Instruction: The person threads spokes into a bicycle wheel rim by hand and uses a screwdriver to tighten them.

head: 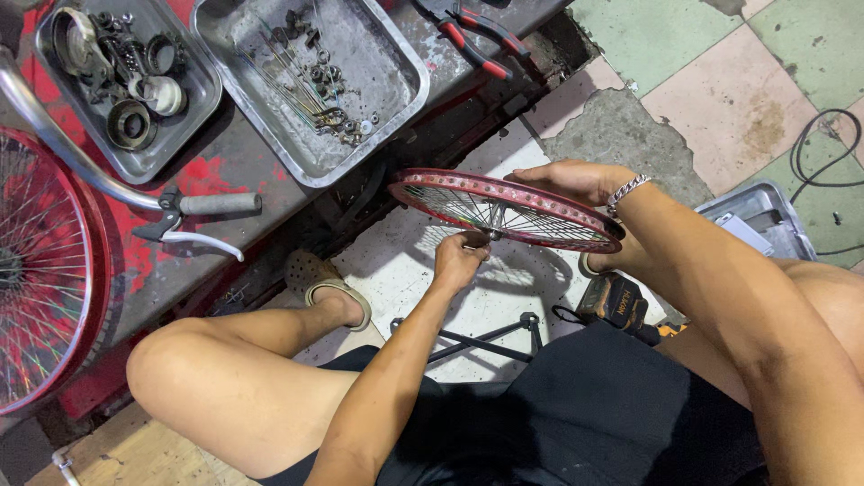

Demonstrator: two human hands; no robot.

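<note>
While my hands point(576, 180) point(459, 256) clamp the red wheel rim point(504, 209), bench trays point(409, 67) point(207, 99) hold loose spokes point(292, 76) and bearing parts point(130, 72).

A spoked wheel rim point(508, 209) is gripped on its far right edge by the right hand point(576, 180), while the left hand point(457, 259) is closed at the hub point(494, 233), beneath the rim. Beyond and to the left of the grip, two trays point(396, 85) of small parts are set side by side on a bench point(243, 162), with pliers point(477, 36) behind them and a handlebar point(193, 205) in front. A second wheel point(40, 270) is placed far left, and a power tool point(616, 301) lies just below the grip.
</note>
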